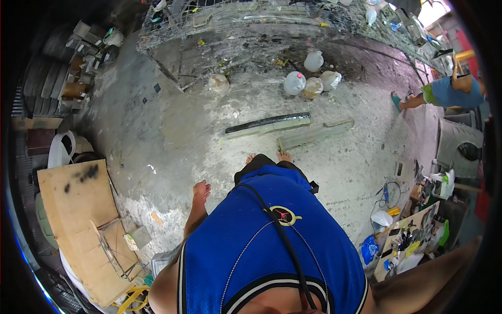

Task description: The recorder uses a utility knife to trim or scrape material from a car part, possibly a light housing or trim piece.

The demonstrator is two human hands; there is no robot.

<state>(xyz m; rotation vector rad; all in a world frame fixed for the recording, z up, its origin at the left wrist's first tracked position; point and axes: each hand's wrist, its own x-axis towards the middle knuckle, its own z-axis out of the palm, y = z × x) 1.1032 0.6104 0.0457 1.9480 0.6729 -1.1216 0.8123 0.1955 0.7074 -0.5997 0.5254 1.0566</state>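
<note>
My left hand (201,189) hangs beside my left hip, its fingers loosely apart and nothing in it. It touches nothing and is above the concrete floor. My right arm (429,277) stretches out to the lower right, where its hand passes out of the picture. On the floor just beyond my bare feet lie two long, narrow grey pieces: one with a black strip along its top (269,123), the other plain grey (316,134) with its near end close to my right foot. Neither hand is near them.
Several translucent plastic jugs (295,82) stand beyond the pieces, before a stained metal-framed table (261,22). A person (455,90) is at the far right. A wooden board (78,209) leans at the left. Tools and bags crowd a low surface (426,222) at the right.
</note>
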